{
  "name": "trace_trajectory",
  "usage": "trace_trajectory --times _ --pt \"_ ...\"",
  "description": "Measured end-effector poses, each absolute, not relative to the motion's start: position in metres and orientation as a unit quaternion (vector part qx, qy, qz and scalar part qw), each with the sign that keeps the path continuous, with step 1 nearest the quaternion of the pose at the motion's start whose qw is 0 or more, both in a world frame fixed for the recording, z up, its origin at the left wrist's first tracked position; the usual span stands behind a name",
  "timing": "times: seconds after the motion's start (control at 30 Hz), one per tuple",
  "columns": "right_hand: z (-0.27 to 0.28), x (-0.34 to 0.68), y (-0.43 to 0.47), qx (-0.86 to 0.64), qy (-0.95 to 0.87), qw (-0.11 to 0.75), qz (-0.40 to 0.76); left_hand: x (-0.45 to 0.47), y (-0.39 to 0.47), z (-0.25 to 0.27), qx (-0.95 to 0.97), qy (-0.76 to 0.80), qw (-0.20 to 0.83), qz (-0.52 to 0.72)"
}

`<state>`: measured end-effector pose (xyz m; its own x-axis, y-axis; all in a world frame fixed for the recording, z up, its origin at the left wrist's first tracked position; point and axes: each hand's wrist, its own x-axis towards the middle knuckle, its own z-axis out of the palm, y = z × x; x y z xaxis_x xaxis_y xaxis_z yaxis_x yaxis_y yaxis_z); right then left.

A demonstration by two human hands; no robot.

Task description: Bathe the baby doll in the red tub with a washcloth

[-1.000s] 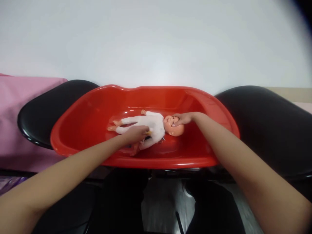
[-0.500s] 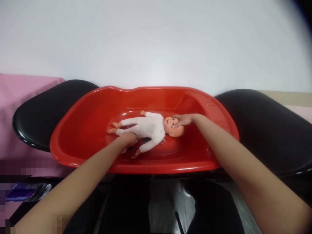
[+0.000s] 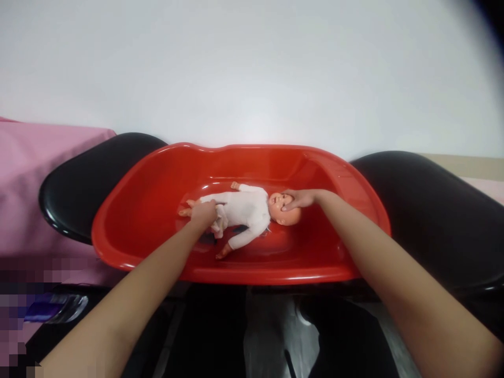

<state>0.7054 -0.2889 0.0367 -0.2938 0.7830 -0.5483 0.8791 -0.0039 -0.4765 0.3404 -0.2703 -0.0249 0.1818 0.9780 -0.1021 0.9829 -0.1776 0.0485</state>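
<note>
A baby doll [image 3: 244, 208] with a white cloth body lies on its back in the red baby bathtub [image 3: 275, 274], its head to the right. My right hand [image 3: 302, 199] grips the doll's head, the thumb across its brow and the other fingers behind. Over the doll's legs, my left hand [image 3: 203, 212] is closed on a pale crumpled cloth [image 3: 220, 221], which hangs out beside the thumb. The doll's near leg is mostly hidden by this hand. A little water seems to lie on the tub's floor.
Black seats or stools flank the tub, one on the left [image 3: 71, 194] and another on the right [image 3: 425, 220]. Pink covering [image 3: 55, 152] lies at far left, with a purple-labelled container [image 3: 47, 308] below. A white wall [image 3: 252, 68] rises behind.
My left hand has moved up and left from the doll's near side onto its legs, and the cloth now shows. My right hand stays on the head. The view has shifted slightly.
</note>
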Motion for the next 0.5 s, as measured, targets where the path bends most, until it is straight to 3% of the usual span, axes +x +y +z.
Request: trace_trajectory --times 0.23,0.43,0.5 --pt "0.046 0.698 -0.296 0.571 0.720 0.053 -0.390 0.320 -0.271 -0.024 0.660 0.749 0.052 -0.036" --pt "0.041 0.698 -0.295 0.571 0.702 0.024 -0.424 0.327 -0.273 -0.013 0.754 0.650 -0.036 0.088" --pt "0.038 0.699 -0.293 0.568 0.706 0.016 -0.423 0.337 -0.276 -0.012 0.798 0.597 -0.013 0.078"
